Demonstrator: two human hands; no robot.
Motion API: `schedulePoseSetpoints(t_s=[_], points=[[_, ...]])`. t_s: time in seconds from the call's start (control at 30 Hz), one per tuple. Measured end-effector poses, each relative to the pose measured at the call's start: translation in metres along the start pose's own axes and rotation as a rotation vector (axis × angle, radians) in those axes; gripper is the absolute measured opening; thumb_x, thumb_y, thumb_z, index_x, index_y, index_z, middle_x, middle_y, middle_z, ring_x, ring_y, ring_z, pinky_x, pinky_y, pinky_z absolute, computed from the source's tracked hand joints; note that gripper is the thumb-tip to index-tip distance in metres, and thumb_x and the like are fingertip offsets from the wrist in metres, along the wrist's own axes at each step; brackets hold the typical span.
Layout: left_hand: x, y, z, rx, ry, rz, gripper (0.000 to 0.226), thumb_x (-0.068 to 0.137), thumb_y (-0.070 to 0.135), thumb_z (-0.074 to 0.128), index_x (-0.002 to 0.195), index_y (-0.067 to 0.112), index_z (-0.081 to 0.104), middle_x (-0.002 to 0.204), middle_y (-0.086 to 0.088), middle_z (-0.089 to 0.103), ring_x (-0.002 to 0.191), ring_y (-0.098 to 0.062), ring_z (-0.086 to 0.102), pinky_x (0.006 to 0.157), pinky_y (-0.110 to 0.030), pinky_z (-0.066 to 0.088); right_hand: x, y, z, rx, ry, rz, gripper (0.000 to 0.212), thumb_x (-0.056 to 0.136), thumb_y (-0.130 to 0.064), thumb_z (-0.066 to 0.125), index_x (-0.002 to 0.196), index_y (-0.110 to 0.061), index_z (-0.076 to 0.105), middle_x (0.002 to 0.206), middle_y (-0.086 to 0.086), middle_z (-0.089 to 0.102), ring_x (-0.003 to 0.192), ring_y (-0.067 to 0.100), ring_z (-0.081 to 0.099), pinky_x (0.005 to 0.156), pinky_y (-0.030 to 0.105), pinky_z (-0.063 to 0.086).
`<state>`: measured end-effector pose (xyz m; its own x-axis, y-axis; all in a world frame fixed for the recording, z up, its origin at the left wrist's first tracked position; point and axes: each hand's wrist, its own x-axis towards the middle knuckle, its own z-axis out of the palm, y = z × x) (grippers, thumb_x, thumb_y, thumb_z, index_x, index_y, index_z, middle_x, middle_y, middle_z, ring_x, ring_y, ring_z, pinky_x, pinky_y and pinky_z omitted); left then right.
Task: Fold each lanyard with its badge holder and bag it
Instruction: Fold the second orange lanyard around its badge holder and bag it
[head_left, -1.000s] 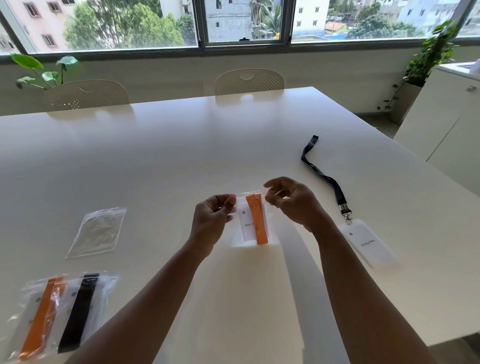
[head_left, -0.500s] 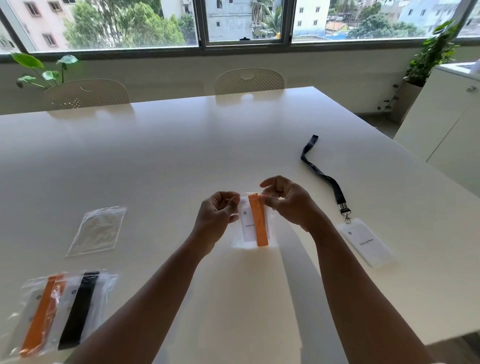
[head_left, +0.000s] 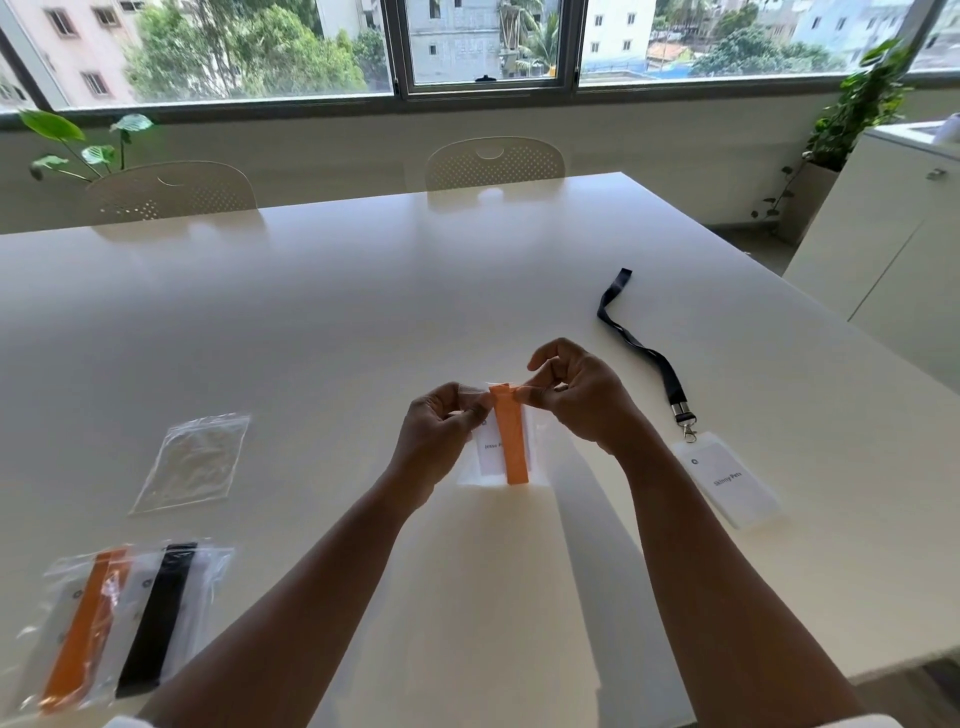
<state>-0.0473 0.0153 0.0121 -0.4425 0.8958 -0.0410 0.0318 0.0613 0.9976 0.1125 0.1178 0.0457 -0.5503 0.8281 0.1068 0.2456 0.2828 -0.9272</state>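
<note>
Both hands up: left hand (head_left: 441, 436) and right hand (head_left: 576, 397) pinch the clear bag's (head_left: 537, 467) top edge, seemingly its seal, orange lanyard (head_left: 511, 441) folded inside.

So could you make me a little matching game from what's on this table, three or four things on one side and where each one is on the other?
Things:
1. empty clear bag
2. black lanyard
3. bag with the orange lanyard
4. two filled bags

Places:
A. held up between the left hand and right hand
B. lying unfolded on the table, right of the hands, clipped to a badge holder
C. at the near left corner of the table
D. flat on the table, left of the hands, beyond the filled bags

Pairs: 1-D, 2-B, 3-A, 4-C
</note>
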Motion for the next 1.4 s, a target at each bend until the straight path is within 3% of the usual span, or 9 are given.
schedulePoseSetpoints(t_s=[0.07,0.3,0.43,0.83,0.97,1.1,1.23,1.4], points=[[-0.002,0.0,0.002,-0.007,-0.009,0.01,0.011,0.094,0.026,0.066,0.091,0.016,0.068,0.09,-0.004,0.071,0.081,-0.015,0.067,0.076,-0.03,0.057,0.0,-0.001,-0.002,-0.013,-0.017,-0.008,0.027,0.076,-0.013,0.082,0.091,-0.018,0.061,0.071,-0.009,0.07,0.057,-0.007,0.06,0.051,0.007,0.042],[-0.004,0.0,0.004,-0.022,-0.026,0.068,0.009,0.094,0.029,0.064,0.097,0.021,0.069,0.091,-0.001,0.071,0.082,-0.013,0.067,0.076,-0.029,0.058,0.003,-0.003,-0.006,-0.087,-0.032,-0.029,0.029,0.075,-0.011,0.082,0.083,-0.024,0.058,0.074,-0.007,0.07,0.059,-0.007,0.059,0.053,0.008,0.045],[-0.004,0.002,0.005,0.011,0.033,0.062,0.008,0.094,0.022,0.066,0.086,0.021,0.069,0.08,0.004,0.069,0.072,-0.006,0.066,0.064,-0.019,0.054,0.001,-0.004,-0.006,-0.109,-0.051,-0.025,0.029,0.075,-0.014,0.083,0.085,-0.025,0.057,0.074,-0.008,0.069,0.057,-0.007,0.059,0.051,0.008,0.045],[-0.003,0.01,0.004,-0.025,0.041,-0.055,0.012,0.095,0.014,0.065,0.084,0.017,0.069,0.088,-0.005,0.069,0.086,-0.021,0.065,0.085,-0.036,0.056,-0.006,0.003,-0.003,0.029,-0.076,0.038,0.027,0.076,-0.022,0.082,0.094,-0.022,0.062,0.088,-0.007,0.07,0.069,-0.007,0.064,0.055,0.008,0.046],[-0.002,0.008,0.008,0.009,0.058,-0.05,0.013,0.096,0.013,0.063,0.085,0.017,0.068,0.087,-0.003,0.069,0.084,-0.019,0.064,0.079,-0.032,0.056,-0.006,0.007,0.001,0.036,0.005,0.034,0.031,0.073,-0.019,0.084,0.092,-0.018,0.061,0.08,-0.005,0.069,0.067,-0.001,0.062,0.057,0.008,0.047],[0.0,0.007,0.008,0.016,0.089,-0.055,0.012,0.097,0.014,0.062,0.088,0.018,0.069,0.087,-0.002,0.069,0.082,-0.017,0.065,0.062,-0.018,0.053,-0.007,0.007,0.002,0.079,0.034,0.024,0.036,0.07,-0.02,0.086,0.096,-0.016,0.061,0.078,-0.003,0.072,0.062,0.0,0.065,0.057,0.012,0.05],[0.001,0.009,0.005,-0.054,0.063,-0.075,0.005,0.09,0.02,0.071,0.086,0.018,0.074,0.085,0.0,0.073,0.084,-0.017,0.066,0.077,-0.027,0.054,-0.008,0.014,0.0,0.224,0.104,0.059,0.047,0.067,-0.024,0.088,0.104,-0.014,0.063,0.084,0.0,0.076,0.071,0.006,0.07,0.061,0.013,0.05],[-0.003,0.009,0.001,-0.09,0.058,-0.109,0.012,0.086,0.027,0.076,0.094,0.018,0.076,0.088,0.002,0.075,0.087,-0.016,0.066,0.08,-0.029,0.051,-0.008,0.023,-0.005,0.342,0.016,0.113,0.041,0.069,-0.024,0.086,0.103,-0.015,0.065,0.086,-0.001,0.077,0.075,0.008,0.07,0.061,0.016,0.051]])
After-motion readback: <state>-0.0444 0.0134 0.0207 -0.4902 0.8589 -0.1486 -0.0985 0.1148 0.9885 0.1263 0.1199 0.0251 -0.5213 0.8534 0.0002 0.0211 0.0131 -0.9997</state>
